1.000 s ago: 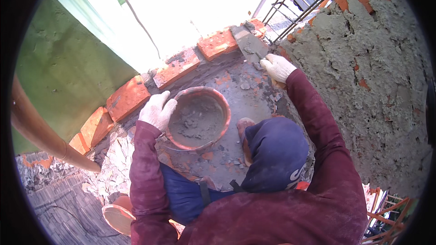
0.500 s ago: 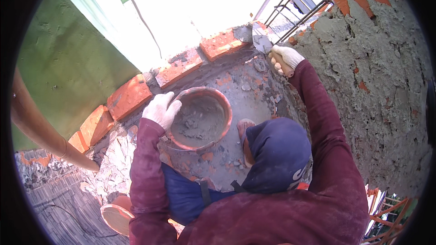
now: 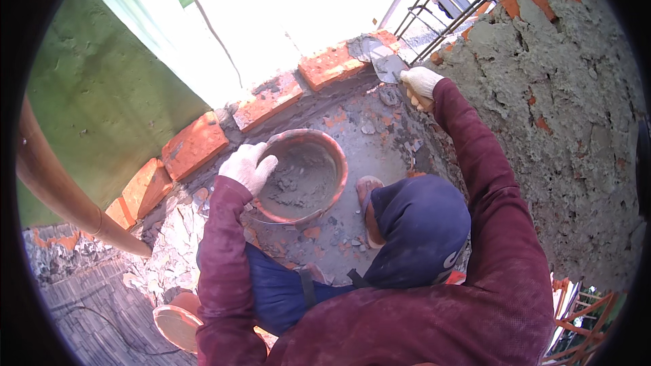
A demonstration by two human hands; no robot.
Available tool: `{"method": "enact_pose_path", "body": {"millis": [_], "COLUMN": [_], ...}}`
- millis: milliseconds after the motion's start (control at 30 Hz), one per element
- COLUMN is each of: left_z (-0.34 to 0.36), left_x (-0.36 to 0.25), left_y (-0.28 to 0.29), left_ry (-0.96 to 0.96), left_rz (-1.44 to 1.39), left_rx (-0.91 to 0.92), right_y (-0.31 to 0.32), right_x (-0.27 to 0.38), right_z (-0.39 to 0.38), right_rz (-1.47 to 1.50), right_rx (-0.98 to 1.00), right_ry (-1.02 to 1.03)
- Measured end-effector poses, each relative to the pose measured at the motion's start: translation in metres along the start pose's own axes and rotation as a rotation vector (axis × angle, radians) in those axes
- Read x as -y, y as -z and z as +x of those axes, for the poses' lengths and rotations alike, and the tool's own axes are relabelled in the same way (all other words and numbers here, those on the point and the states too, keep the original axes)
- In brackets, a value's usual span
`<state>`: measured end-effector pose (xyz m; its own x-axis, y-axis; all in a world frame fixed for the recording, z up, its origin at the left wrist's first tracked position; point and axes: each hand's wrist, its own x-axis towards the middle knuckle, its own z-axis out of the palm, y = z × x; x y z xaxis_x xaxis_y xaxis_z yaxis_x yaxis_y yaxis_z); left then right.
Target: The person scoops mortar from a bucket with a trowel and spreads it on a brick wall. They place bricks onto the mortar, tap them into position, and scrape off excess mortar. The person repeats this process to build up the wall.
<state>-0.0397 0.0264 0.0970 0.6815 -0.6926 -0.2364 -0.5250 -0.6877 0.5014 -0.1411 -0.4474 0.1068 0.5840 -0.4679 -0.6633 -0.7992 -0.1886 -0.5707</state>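
A round reddish bucket with grey mortar inside stands in front of my knees. My gloved left hand is closed on the bucket's left rim, thumb over the inner side. At the far right, my gloved right hand grips a trowel, its handle mostly hidden by the fingers. The trowel blade is at the inner edge of the last brick in the row. A patch of mortar lies beside the blade, at the joint with the neighbouring orange brick.
A curving row of bricks runs along the far edge. Rough mortared wall rises at right, near steel rebar. A bamboo pole slants at left before a green wall. Another container sits lower left.
The trowel blade has shifted slightly nearer and turned, with my right hand rolling over its handle. Mortar beside the blade is more exposed. My left hand keeps to the bucket rim.
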Motion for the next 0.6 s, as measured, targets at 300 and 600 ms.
{"method": "enact_pose_path", "body": {"millis": [300,600], "left_z": [-0.006,-0.013], "left_x": [-0.001,0.001], "left_y": [0.001,0.012], "left_ry": [0.029,0.041], "left_rz": [0.067,0.115], "left_rx": [0.036,0.11], "right_y": [-0.004,0.032], "right_x": [-0.002,0.108], "right_z": [0.01,0.014], "right_rz": [-0.177,-1.396], "right_rx": [-0.015,-0.683], "right_ry": [0.111,0.325]}}
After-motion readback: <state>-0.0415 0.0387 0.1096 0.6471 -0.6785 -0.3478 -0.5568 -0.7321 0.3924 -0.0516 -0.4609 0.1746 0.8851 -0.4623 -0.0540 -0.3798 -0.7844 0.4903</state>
